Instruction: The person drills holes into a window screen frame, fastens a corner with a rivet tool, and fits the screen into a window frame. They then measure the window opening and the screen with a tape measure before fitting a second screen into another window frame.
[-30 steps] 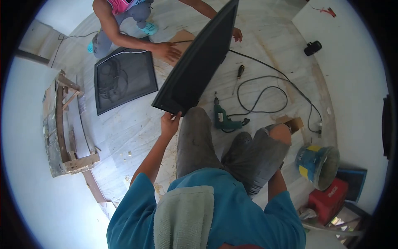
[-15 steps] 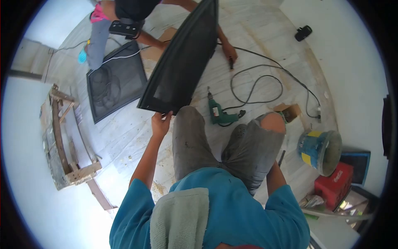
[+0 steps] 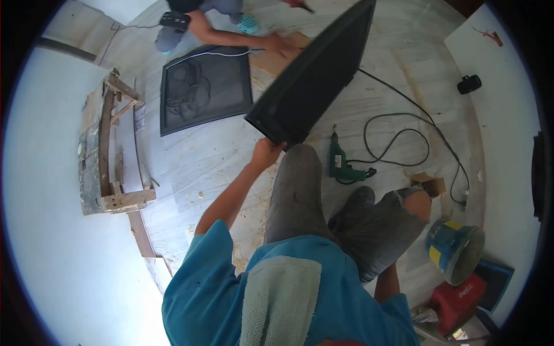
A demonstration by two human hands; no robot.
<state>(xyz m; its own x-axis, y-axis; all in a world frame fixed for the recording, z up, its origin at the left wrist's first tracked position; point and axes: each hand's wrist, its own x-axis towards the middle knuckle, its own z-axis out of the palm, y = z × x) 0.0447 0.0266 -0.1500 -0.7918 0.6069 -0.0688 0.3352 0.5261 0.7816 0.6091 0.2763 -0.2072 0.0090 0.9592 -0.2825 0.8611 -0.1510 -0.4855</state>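
Note:
My left hand (image 3: 268, 154) is closed on the lower corner of a black-framed screen panel (image 3: 320, 81), which stands tilted on edge in front of my left knee. My right arm reaches down beside my right thigh, and its hand is hidden behind the leg. A green corded power drill (image 3: 340, 161) lies on the floor between my knees and the panel. Across from me, a co-worker's hand (image 3: 280, 43) is at a piece of cardboard (image 3: 297, 40). Their other hand, at the top edge, holds a dark, slim tool (image 3: 303, 6).
A second framed panel (image 3: 225, 86) lies flat, with a pale cable across it. A black cord (image 3: 398, 115) loops over the floor. To my right are a small cardboard box (image 3: 427, 183), a blue bucket (image 3: 444, 245) and a red crate (image 3: 456, 300). A wooden frame (image 3: 107, 155) stands left.
My view has swung left, so the scene sits further right. The co-worker's tool hand has moved away from the floor to the top edge. My left hand keeps its hold on the panel.

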